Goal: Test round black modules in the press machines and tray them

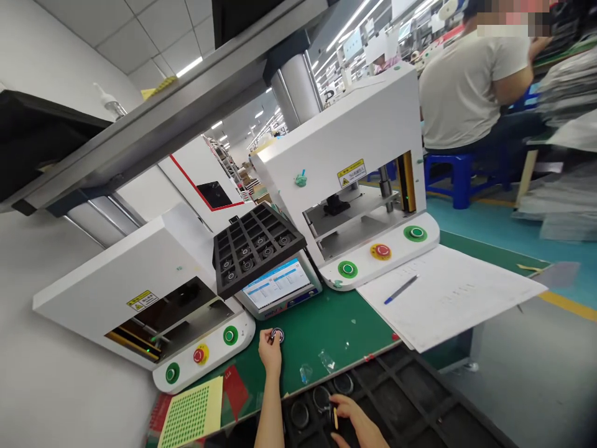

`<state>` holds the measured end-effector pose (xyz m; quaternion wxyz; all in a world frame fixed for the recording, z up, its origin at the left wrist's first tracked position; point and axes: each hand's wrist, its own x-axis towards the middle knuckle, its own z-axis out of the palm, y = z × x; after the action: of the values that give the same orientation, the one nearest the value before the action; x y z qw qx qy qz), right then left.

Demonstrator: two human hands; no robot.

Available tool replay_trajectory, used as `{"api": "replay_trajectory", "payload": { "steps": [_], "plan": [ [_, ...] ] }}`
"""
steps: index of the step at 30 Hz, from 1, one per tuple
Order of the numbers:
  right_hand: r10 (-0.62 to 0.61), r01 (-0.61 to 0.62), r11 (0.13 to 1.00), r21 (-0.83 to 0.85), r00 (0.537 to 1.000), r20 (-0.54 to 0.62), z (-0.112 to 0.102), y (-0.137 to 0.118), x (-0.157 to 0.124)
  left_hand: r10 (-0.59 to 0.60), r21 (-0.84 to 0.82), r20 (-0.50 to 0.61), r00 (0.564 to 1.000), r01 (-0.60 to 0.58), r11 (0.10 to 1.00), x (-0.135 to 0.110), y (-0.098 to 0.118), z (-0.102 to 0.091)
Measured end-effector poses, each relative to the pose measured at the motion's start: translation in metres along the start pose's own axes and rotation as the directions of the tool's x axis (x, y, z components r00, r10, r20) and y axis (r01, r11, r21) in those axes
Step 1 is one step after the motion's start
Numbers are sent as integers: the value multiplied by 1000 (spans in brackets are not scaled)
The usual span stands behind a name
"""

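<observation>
My left hand (270,353) is closed on a small round part (278,335) with a dark face and a pale ring, just above the green bench mat. Lower down, my right hand (355,420) grips a dark disc (333,415) with a yellowish strip, tilted on edge over the black compartment tray (389,395). Round dark-rimmed parts sit in that tray's pockets beside my right fingers, among them one round part (299,414) to the left. How deep the disc sits in its pocket I cannot tell.
Two white press machines (345,149) with green and red buttons flank a small screen (280,283). A second black tray (256,246) with several round parts rests above the screen. Papers with a pen (402,289) lie right; a green-dotted sticker sheet (191,410) lies left. Someone sits behind.
</observation>
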<state>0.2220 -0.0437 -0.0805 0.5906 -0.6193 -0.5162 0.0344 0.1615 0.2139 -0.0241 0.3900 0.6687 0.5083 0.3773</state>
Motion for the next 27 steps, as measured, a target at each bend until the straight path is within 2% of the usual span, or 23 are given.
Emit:
{"api": "replay_trajectory", "payload": {
  "steps": [5, 8, 11, 13, 17, 20, 23, 27],
  "plan": [
    [-9, 10, 999, -36, 999, 32, -1, 1, -3, 11, -3, 15, 1000, -11, 1000, -2, -1, 1],
    [-78, 78, 996, -41, 997, -4, -8, -10, 1, 20, 8, 27, 999, -20, 1000, -3, 0, 1],
    [-236, 236, 972, -19, 972, -2, -24, -22, 27, 36, 28, 31, 999, -37, 999, -5, 2, 0],
    [-287, 287, 958, -8, 957, 48, -34, -22, 64, 50, 47, 29, 998, -51, 998, -6, 3, 0],
    [-124, 135, 989, -63, 980, 156, -41, 4, 164, 54, 70, 14, 998, -55, 996, -9, 4, 0],
    [-39, 84, 989, -119, 940, 338, -33, 32, 220, 30, 75, 15, 999, -31, 997, -10, 6, 1],
    [9, 83, 981, -173, 882, 472, -23, 51, 237, 30, 83, 19, 999, -31, 996, -10, 8, 0],
    [66, 64, 970, -235, 860, 505, -13, 65, 221, 60, 124, 39, 997, -64, 990, -13, 11, 0]
  ]
}}
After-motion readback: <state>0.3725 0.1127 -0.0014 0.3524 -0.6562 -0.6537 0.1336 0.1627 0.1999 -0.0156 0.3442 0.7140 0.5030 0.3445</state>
